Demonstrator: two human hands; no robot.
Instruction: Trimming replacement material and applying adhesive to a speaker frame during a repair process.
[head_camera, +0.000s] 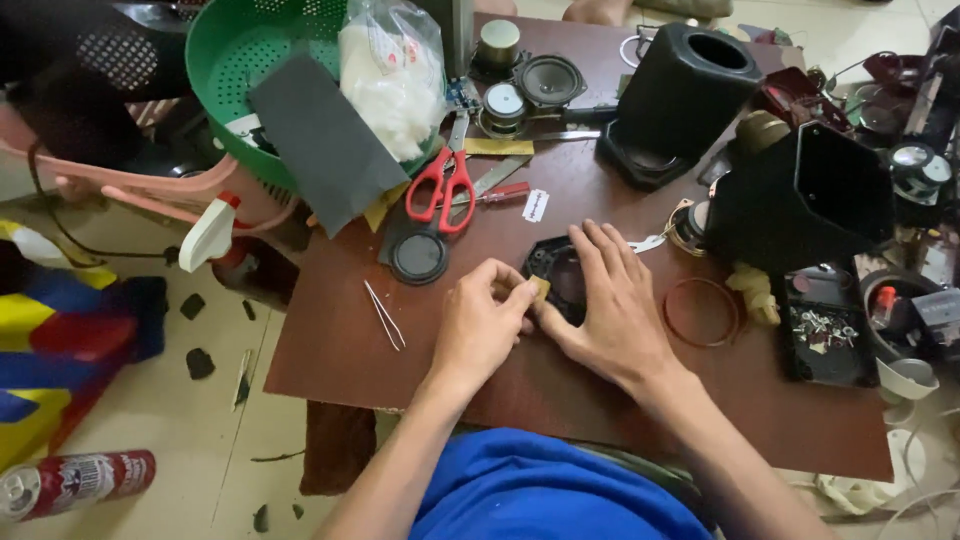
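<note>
My left hand pinches a small tan piece against the rim of a black speaker frame that lies flat on the brown table. My right hand lies spread over the frame's right side and presses it down. Thin metal tweezers rest on the table just left of my left hand. A round black cap sits beyond them.
Red-handled scissors, a screwdriver, small speaker drivers, two black speaker housings, a thin ring and a tray of screws crowd the table. A green basket holds a grey sheet and a plastic bag. A spray can lies on the floor.
</note>
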